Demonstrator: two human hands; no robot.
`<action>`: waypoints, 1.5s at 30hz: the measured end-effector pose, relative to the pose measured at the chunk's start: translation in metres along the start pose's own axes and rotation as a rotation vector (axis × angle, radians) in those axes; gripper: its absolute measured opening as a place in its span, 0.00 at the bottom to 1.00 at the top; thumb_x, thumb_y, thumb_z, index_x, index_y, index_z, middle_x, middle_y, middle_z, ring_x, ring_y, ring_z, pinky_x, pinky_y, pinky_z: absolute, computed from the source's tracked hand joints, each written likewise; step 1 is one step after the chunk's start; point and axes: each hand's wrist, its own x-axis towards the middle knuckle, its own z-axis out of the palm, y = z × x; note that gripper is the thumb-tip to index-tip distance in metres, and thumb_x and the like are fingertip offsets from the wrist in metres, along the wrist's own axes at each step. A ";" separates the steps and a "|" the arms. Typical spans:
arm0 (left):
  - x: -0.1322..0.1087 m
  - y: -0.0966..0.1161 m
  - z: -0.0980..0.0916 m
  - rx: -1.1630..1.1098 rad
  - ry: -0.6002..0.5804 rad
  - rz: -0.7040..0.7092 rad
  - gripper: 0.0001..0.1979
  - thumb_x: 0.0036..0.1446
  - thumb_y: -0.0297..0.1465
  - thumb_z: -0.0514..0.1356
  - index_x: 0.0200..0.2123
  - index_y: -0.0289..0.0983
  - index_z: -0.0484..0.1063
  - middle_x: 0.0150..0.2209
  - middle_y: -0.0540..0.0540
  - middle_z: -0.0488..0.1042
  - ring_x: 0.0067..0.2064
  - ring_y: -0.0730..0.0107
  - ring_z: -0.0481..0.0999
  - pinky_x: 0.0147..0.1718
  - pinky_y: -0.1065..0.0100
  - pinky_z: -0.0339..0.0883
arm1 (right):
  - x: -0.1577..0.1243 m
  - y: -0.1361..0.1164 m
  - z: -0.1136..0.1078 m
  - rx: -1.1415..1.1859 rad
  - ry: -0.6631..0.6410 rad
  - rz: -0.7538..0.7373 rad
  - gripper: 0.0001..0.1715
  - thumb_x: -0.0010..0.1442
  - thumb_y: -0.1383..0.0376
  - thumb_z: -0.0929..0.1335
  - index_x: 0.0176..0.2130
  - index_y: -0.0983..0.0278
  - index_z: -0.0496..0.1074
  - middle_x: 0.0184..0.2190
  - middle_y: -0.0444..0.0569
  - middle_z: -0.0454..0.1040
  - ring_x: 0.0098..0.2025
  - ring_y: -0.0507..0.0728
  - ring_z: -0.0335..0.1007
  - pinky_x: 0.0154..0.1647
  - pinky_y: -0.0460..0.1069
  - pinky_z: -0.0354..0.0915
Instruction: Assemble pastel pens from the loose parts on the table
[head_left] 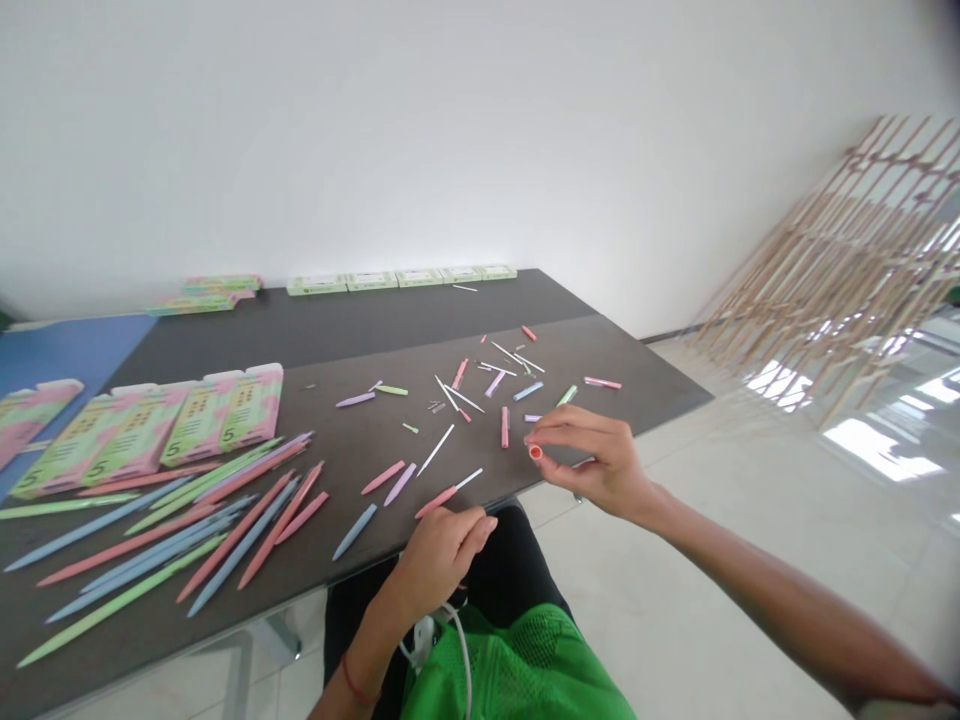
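Right hand (pixel 596 465): pinching an orange cap (pixel 535 452) between thumb and forefinger, other fingers curling loosely above, hovering just over the table's near edge.
Left hand (pixel 442 558): curling over the near table edge, fingers bent inward; whether anything is inside the fingers, impossible to tell.
Nearest the left hand: one pink barrel (pixel 436 502) with a white tip, lying just beside the fingers.
Table (pixel 660 390): standing dark grey beneath everything, with a blue mat (pixel 67 360) showing at its far left.
Long barrels (pixel 172 535): lying in a loose heap of about twenty at the left, in pink, blue and green, with lilac among them.
Loose parts (pixel 472 395): scattering across the middle, about twenty-five, mixing short pastel barrels with about eight thin white rods (pixel 436 450).
Printed cards (pixel 150 430): lying in a row of four beside the heap, each marked 5, with one more at the left edge.
Green boxes (pixel 401 279): lining the far edge, five in a row.
Card stack (pixel 210 295): sitting at the far left, beside the boxes.
Wooden lattice (pixel 847 270): leaning at the right, off the table.
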 end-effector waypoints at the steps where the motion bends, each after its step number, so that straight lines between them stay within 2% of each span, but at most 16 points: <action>1: 0.000 0.001 0.000 -0.002 0.001 -0.001 0.23 0.76 0.39 0.47 0.25 0.40 0.60 0.22 0.54 0.66 0.26 0.71 0.66 0.32 0.64 0.52 | 0.001 -0.001 0.000 -0.001 -0.001 -0.002 0.11 0.63 0.72 0.73 0.45 0.60 0.80 0.37 0.49 0.82 0.41 0.56 0.80 0.41 0.51 0.75; 8: -0.001 0.003 -0.003 -0.032 -0.001 0.000 0.23 0.76 0.38 0.47 0.25 0.40 0.59 0.22 0.54 0.67 0.26 0.71 0.68 0.32 0.65 0.53 | 0.001 -0.001 0.001 -0.052 -0.022 -0.019 0.08 0.65 0.70 0.72 0.44 0.60 0.79 0.38 0.49 0.82 0.43 0.57 0.79 0.42 0.51 0.74; 10: -0.001 0.002 -0.002 -0.014 -0.003 0.000 0.23 0.76 0.38 0.47 0.25 0.40 0.59 0.22 0.54 0.67 0.26 0.71 0.68 0.32 0.64 0.53 | -0.004 0.011 0.001 -0.164 -0.149 0.015 0.08 0.66 0.70 0.71 0.44 0.62 0.79 0.40 0.51 0.82 0.43 0.58 0.78 0.44 0.52 0.73; 14: -0.001 0.001 -0.001 0.022 -0.002 -0.003 0.23 0.76 0.38 0.47 0.25 0.40 0.61 0.22 0.53 0.68 0.26 0.70 0.68 0.33 0.64 0.54 | -0.015 0.050 0.009 -0.577 -0.591 0.239 0.09 0.67 0.71 0.68 0.39 0.66 0.81 0.37 0.55 0.80 0.41 0.60 0.76 0.42 0.52 0.69; 16: -0.002 0.002 -0.001 0.022 -0.005 -0.016 0.23 0.76 0.39 0.46 0.26 0.40 0.61 0.23 0.53 0.69 0.27 0.69 0.69 0.34 0.64 0.55 | -0.020 0.069 0.015 -0.712 -0.717 0.333 0.14 0.71 0.68 0.66 0.37 0.67 0.81 0.37 0.57 0.80 0.42 0.61 0.77 0.43 0.52 0.68; 18: -0.002 0.003 -0.002 0.013 -0.014 -0.026 0.23 0.76 0.39 0.46 0.26 0.40 0.62 0.23 0.52 0.69 0.27 0.69 0.71 0.34 0.64 0.55 | -0.024 0.082 0.020 -0.779 -0.778 0.386 0.20 0.74 0.63 0.63 0.36 0.68 0.81 0.38 0.59 0.80 0.43 0.62 0.78 0.43 0.51 0.67; 21: -0.003 0.004 -0.001 0.002 -0.022 -0.022 0.23 0.76 0.39 0.46 0.26 0.40 0.62 0.23 0.52 0.70 0.28 0.69 0.72 0.33 0.64 0.56 | -0.026 0.088 0.022 -0.820 -0.824 0.438 0.25 0.75 0.59 0.62 0.37 0.67 0.82 0.39 0.60 0.80 0.45 0.63 0.79 0.41 0.50 0.67; 24: -0.003 0.004 0.001 0.015 -0.008 -0.024 0.23 0.75 0.39 0.46 0.26 0.40 0.62 0.23 0.52 0.69 0.27 0.68 0.71 0.32 0.64 0.55 | -0.013 0.084 0.022 -0.822 -0.808 0.468 0.15 0.72 0.61 0.66 0.44 0.63 0.81 0.43 0.58 0.80 0.47 0.64 0.79 0.38 0.50 0.66; 26: -0.003 0.003 0.002 0.018 -0.006 -0.031 0.23 0.75 0.39 0.46 0.26 0.40 0.62 0.22 0.52 0.68 0.26 0.68 0.69 0.30 0.63 0.54 | 0.008 0.082 0.028 -0.780 -0.724 0.476 0.13 0.70 0.62 0.67 0.49 0.61 0.80 0.45 0.56 0.81 0.47 0.63 0.79 0.39 0.49 0.65; 29: -0.002 0.002 0.002 0.010 -0.019 -0.025 0.23 0.75 0.39 0.46 0.26 0.40 0.62 0.22 0.52 0.68 0.26 0.69 0.69 0.30 0.63 0.53 | 0.053 0.093 0.053 -0.658 -0.600 0.563 0.19 0.73 0.58 0.62 0.47 0.61 0.81 0.42 0.55 0.82 0.46 0.62 0.79 0.42 0.49 0.65; 32: -0.003 0.002 0.002 0.011 -0.014 -0.025 0.23 0.75 0.39 0.46 0.26 0.40 0.62 0.22 0.51 0.69 0.27 0.68 0.70 0.31 0.63 0.54 | 0.096 0.120 0.089 -0.609 -0.634 0.689 0.26 0.72 0.54 0.63 0.41 0.69 0.82 0.39 0.61 0.83 0.43 0.62 0.79 0.39 0.48 0.66; 34: -0.003 0.002 0.002 0.000 -0.012 -0.035 0.23 0.76 0.39 0.46 0.26 0.40 0.63 0.23 0.51 0.70 0.27 0.68 0.72 0.32 0.64 0.54 | 0.114 0.141 0.110 -0.590 -0.673 0.729 0.25 0.69 0.53 0.67 0.40 0.72 0.82 0.37 0.63 0.83 0.38 0.61 0.79 0.36 0.47 0.66; 37: -0.003 0.002 0.004 -0.019 -0.014 -0.045 0.23 0.76 0.39 0.46 0.27 0.40 0.64 0.23 0.51 0.71 0.28 0.69 0.73 0.32 0.64 0.55 | 0.128 0.161 0.129 -0.557 -0.756 0.775 0.20 0.64 0.57 0.70 0.35 0.73 0.83 0.29 0.59 0.82 0.30 0.57 0.78 0.32 0.46 0.67; 41: -0.002 0.004 0.006 0.004 0.008 -0.038 0.23 0.77 0.39 0.46 0.27 0.40 0.63 0.24 0.51 0.71 0.28 0.69 0.72 0.33 0.65 0.55 | 0.138 0.170 0.127 -0.584 -0.832 0.779 0.19 0.63 0.60 0.69 0.31 0.71 0.82 0.24 0.58 0.80 0.27 0.58 0.77 0.31 0.47 0.68; 43: -0.002 0.004 0.006 0.008 0.018 -0.025 0.23 0.77 0.39 0.46 0.27 0.40 0.63 0.24 0.52 0.70 0.28 0.69 0.71 0.32 0.65 0.54 | 0.143 0.172 0.118 -0.625 -0.846 0.749 0.18 0.61 0.59 0.71 0.29 0.70 0.82 0.26 0.59 0.80 0.29 0.60 0.78 0.33 0.49 0.68; 45: -0.002 0.005 0.005 0.009 0.027 -0.010 0.23 0.76 0.39 0.46 0.26 0.40 0.62 0.23 0.52 0.69 0.27 0.69 0.70 0.32 0.65 0.54 | 0.147 0.174 0.107 -0.665 -0.852 0.697 0.13 0.58 0.60 0.74 0.31 0.69 0.82 0.30 0.60 0.82 0.34 0.62 0.79 0.35 0.49 0.67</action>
